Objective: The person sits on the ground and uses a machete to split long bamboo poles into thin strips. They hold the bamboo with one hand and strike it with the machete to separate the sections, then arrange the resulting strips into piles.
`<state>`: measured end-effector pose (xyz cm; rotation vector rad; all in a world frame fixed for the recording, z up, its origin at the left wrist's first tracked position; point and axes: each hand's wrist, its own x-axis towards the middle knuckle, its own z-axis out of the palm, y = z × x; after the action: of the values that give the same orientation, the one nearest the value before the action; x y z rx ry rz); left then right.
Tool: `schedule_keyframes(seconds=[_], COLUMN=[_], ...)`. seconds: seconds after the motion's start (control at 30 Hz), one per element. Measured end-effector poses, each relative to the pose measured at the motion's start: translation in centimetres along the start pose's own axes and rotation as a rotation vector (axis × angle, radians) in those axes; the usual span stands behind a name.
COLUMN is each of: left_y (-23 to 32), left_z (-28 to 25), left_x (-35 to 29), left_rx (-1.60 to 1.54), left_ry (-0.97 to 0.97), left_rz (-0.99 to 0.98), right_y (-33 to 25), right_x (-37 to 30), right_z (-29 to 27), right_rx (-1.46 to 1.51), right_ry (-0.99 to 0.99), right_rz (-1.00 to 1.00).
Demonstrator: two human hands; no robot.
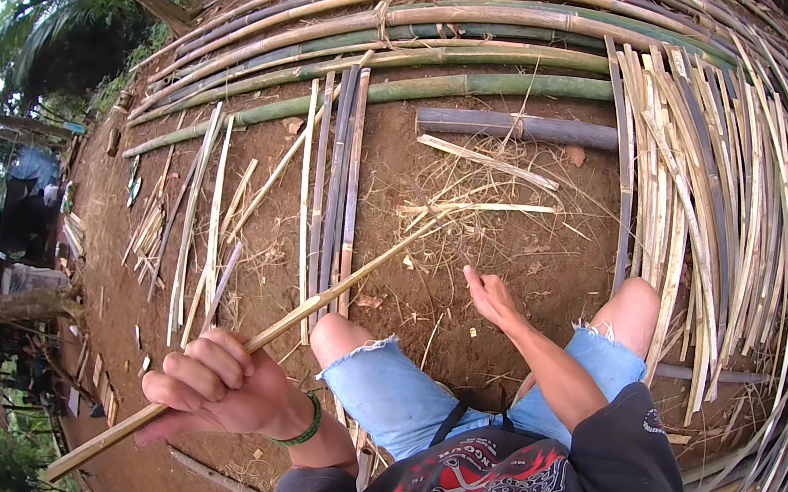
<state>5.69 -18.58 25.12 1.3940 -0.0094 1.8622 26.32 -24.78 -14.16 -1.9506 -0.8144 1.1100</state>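
My left hand (pixel 211 384), with a green band round its wrist, is wrapped round a long, narrow bamboo strip (pixel 332 293). The strip slants from the lower left up to the middle of the view. At its far end it meets a thin pale sliver (pixel 505 206) pointing right; whether the two are joined I cannot tell. To the right of the strip and apart from it, my right hand (pixel 495 301) hovers over the ground in front of my knees. Its fingers look curled together, and what they hold, if anything, is hidden.
Long green and brown bamboo poles (pixel 477 84) lie across the far side, with a short dark bamboo piece (pixel 521 128) before them. Split bamboo strips (pixel 694 188) are heaped at the right. More strips (pixel 339 168) lie left of centre. Shavings litter the brown soil.
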Motion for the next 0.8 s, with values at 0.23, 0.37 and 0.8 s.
schedule_keyframes(seconds=[0.23, 0.37, 0.8], left_y=[-0.5, -0.2, 0.4], left_z=[0.7, -0.9, 0.3], left_x=[0.3, 0.7, 3.6], left_rx=[0.024, 0.065, -0.036], left_ry=[0.078, 0.072, 0.190], left_rz=[-0.021, 0.011, -0.145], right_y=[4.8, 2.2, -7.9], right_x=[3.5, 1.1, -9.5], right_z=[-1.9, -0.6, -3.2], right_rx=[-0.182, -0.114, 0.321], right_ry=[0.078, -0.009, -0.082], right_rz=[0.334, 0.231, -0.138])
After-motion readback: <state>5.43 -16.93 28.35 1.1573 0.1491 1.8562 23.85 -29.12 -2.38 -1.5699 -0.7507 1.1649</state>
